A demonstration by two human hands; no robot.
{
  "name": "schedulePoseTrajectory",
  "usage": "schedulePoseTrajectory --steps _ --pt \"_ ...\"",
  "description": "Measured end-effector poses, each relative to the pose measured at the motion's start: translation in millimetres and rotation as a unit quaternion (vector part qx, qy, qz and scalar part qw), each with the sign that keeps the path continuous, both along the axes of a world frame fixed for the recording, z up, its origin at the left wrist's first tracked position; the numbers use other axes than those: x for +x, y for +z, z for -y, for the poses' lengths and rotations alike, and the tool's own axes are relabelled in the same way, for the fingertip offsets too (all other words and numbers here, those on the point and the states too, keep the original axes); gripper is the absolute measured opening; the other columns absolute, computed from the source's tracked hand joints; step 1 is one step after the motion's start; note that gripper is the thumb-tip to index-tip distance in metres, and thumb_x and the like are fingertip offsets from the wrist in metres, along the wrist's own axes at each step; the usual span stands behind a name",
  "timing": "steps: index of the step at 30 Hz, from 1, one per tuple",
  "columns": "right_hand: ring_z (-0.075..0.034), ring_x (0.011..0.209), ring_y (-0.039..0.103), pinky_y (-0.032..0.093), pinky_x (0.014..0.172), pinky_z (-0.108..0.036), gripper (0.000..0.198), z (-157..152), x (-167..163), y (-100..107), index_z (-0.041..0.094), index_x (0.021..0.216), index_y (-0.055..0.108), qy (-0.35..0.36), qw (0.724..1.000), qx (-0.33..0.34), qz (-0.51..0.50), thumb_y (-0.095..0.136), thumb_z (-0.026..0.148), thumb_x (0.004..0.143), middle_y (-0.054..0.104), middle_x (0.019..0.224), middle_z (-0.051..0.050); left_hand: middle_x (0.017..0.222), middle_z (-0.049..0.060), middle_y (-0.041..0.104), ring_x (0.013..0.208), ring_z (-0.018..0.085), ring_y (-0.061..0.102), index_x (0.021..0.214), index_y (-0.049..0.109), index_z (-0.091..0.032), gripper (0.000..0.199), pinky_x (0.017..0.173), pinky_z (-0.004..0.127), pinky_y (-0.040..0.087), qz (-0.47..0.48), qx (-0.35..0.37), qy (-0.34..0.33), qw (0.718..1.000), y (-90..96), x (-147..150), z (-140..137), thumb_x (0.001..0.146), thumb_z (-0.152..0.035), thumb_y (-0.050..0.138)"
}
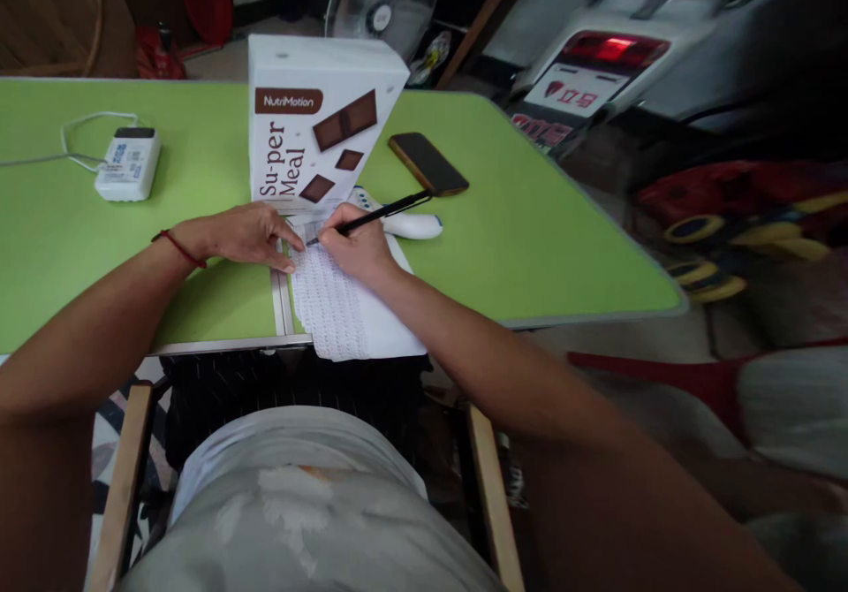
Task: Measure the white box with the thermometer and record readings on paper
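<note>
While the right hand grips a black pen between thumb and fingers, its tip slanting down to the left, the left hand lies beside it with the index finger reaching toward that tip. The left hand grasps nothing: its thumb and index finger are spread at the left edge of the paper, though whether they press on it is hard to tell. The paper lies on the green table right in front of the person, reaching the near edge, with rows of small marks (too fine to read) down its left part and a blank area on its right.

The step in hand looks like writing or marking a line near the top of the paper, the 2 hands working at nearly the same spot. Whether the tip touches the surface cannot be made out. The next move, as I judge it, calls for a light, steady pen grip, with the left index finger kept just clear of the tip and the paper held from sliding.

Space is tight at the far side: a white box stands upright just behind the hands, and a white device lies just beyond the right hand, near a phone.
</note>
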State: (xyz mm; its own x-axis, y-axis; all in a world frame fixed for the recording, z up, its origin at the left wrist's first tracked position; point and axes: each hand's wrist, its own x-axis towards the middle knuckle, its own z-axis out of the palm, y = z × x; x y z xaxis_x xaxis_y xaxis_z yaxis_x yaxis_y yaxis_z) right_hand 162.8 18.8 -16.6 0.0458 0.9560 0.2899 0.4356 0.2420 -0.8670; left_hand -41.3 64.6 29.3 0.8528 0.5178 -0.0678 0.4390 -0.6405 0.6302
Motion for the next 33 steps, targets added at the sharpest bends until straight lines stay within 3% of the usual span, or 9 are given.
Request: schedulePoseTrajectory --steps 16,24,33 --pt "-0.014 0.063 0.044 0.041 0.066 -0.033 0.024 -2.0 2.2 -2.0 0.024 0.059 0.043 0.003 1.000 -0.003 0.013 0.058 0.008 0.070 0.043 0.058 0.006 0.060 -0.003 0.069 0.054 0.009 0.056 0.108 0.081 -0.018 0.036 0.060 0.021 0.038 0.008 0.007 0.003 1.000 -0.1 0.8 0.1 0.075 -0.034 0.082" --pt "-0.014 0.063 0.044 0.042 0.067 -0.033 0.025 -3.1 1.4 -3.3 0.024 0.058 0.043 -0.006 1.000 -0.003 0.006 0.058 0.008 0.071 0.043 0.059 0.006 0.069 -0.001 0.074 0.062 0.012 0.060 0.110 0.081 -0.019 0.038 0.070 0.025 0.042 -0.008 0.004 0.009 1.000 -0.2 0.6 0.3 0.076 -0.035 0.082" --pt "-0.014 0.063 0.045 0.043 0.067 -0.033 0.024 -3.3 3.2 -4.0 0.024 0.058 0.042 -0.008 1.000 0.000 0.026 0.059 0.011 0.070 0.044 0.060 0.005 0.065 -0.002 0.072 0.058 0.011 0.058 0.108 0.081 -0.018 0.038 0.066 0.024 0.041 0.010 0.001 -0.002 1.000 -1.3 0.3 -0.9 0.075 -0.035 0.083"
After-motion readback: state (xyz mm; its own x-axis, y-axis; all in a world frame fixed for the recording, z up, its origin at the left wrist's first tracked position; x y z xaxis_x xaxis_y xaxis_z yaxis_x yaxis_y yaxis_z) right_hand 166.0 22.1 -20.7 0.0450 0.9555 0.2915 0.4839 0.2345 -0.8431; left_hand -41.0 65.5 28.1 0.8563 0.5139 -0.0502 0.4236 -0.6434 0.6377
